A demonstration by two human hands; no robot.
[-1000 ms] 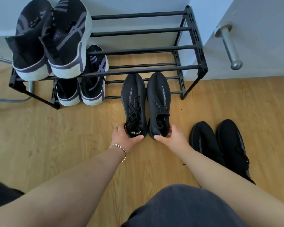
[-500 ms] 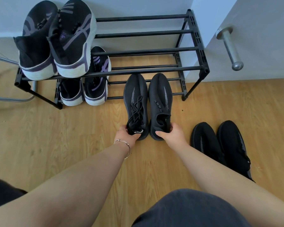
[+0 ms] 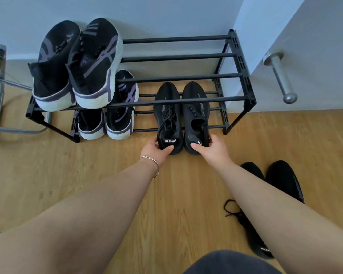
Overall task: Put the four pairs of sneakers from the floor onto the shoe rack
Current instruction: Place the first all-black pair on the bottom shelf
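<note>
A black two-tier shoe rack (image 3: 186, 56) stands against the wall. One black-and-purple sneaker pair (image 3: 77, 64) sits on its top tier at the left, and a second such pair (image 3: 115, 115) sits on the lower tier below. My left hand (image 3: 156, 150) grips the heel of a black sneaker (image 3: 167, 115), and my right hand (image 3: 210, 148) grips the heel of its mate (image 3: 195, 113). Both toes lie under the top tier's front bar, on the lower tier's right half. Another black pair (image 3: 281, 178) rests on the floor at the right, partly hidden by my right arm.
A white door with a metal handle (image 3: 281, 76) stands just right of the rack. A chrome frame (image 3: 0, 107) stands at the left. Wooden floor (image 3: 67, 175) spreads in front of the rack. My knee in dark cloth fills the bottom edge.
Both hands have pushed the black pair forward, so the toes have slid from the rack's front edge onto the lower tier. The view has tilted down and pulled back.
</note>
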